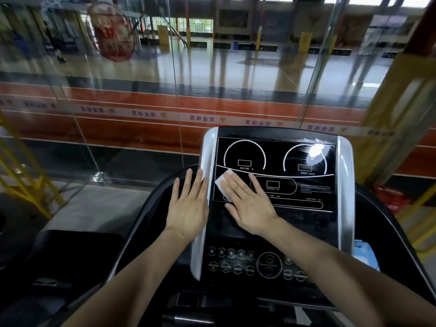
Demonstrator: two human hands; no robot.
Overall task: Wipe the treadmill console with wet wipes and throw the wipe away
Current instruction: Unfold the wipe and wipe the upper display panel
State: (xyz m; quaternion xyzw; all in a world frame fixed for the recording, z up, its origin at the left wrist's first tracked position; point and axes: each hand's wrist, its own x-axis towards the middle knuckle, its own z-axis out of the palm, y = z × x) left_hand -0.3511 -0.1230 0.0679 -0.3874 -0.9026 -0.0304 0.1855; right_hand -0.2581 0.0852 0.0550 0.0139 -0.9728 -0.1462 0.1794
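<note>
**White wet wipe pressed flat against the treadmill display**

Black glass forms the upper face of the treadmill console [276, 175], on which white outlines mark the INCLINE and SPEED dials and the DISTANCE and TIME windows. A white wet wipe [223, 184] is seen at the left edge of this display panel, just below the INCLINE dial. The wipe is covered in part by the right hand [247, 204], whose fingers are held straight and spread, palm down, so that the wipe is pressed against the glass rather than pinched. The left hand [188, 204] is laid flat with extended fingers on the silver side trim [204, 208] of the console and on the dark handlebar shroud beside it; nothing is held by it. Below both hands, a keypad [247, 263] of round buttons is shown, with labels such as MODE and ENTER. A light blue packet [364, 254] is partly visible at the console's right edge. Beyond the console, a glass partition [132, 95] is seen, with a red running track [118, 119] behind it.
</note>
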